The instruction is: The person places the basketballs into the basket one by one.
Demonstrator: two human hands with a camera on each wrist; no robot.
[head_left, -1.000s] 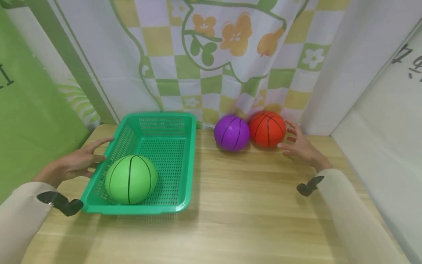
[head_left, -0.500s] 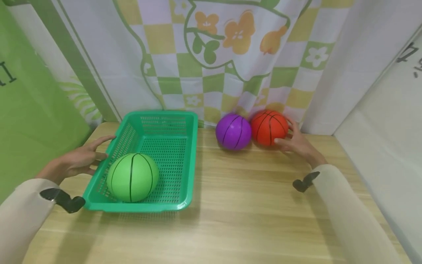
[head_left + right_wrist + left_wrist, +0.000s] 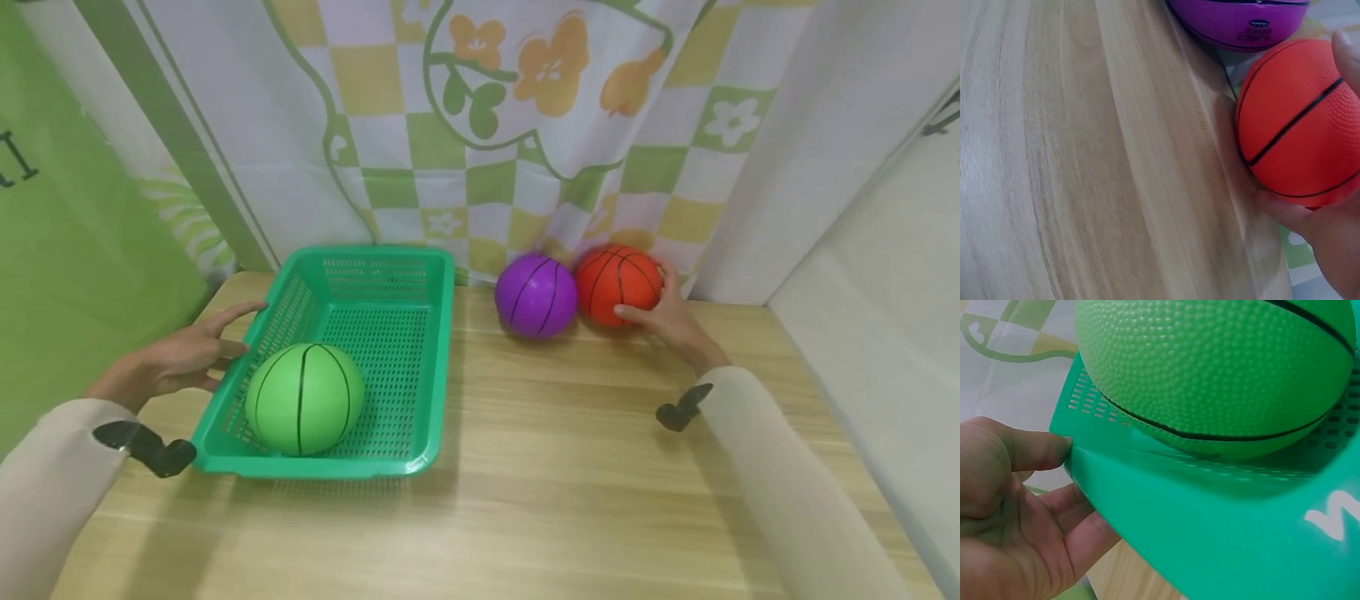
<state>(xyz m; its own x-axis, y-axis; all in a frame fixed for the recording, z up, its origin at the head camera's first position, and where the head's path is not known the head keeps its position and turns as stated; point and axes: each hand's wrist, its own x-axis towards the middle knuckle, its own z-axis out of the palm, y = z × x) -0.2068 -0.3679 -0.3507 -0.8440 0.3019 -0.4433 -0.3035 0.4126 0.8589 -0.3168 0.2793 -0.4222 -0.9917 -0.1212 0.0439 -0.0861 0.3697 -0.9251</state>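
Observation:
A green plastic basket (image 3: 437,367) with perforated walls stands on the left of the table. In it lies a light green ball (image 3: 305,400), marked with black lines like a basketball. My left hand (image 3: 183,357) grips the basket's left rim; the left wrist view shows the thumb (image 3: 1041,450) on the rim and fingers below it. At the back, a red ball (image 3: 617,279) sits beside a purple ball (image 3: 536,296). My right hand (image 3: 671,317) holds the red ball from its right side, thumb across the front and fingers round the far right side.
The wooden table (image 3: 540,467) runs up to a checked, flowered curtain (image 3: 491,158) behind the balls. A green sheet (image 3: 90,208) hangs on the left, and a white wall (image 3: 885,250) rises on the right.
My right hand has moved left and closed round the red ball, its thumb now over the front. The left hand keeps its place at the basket rim. The view has shifted slightly.

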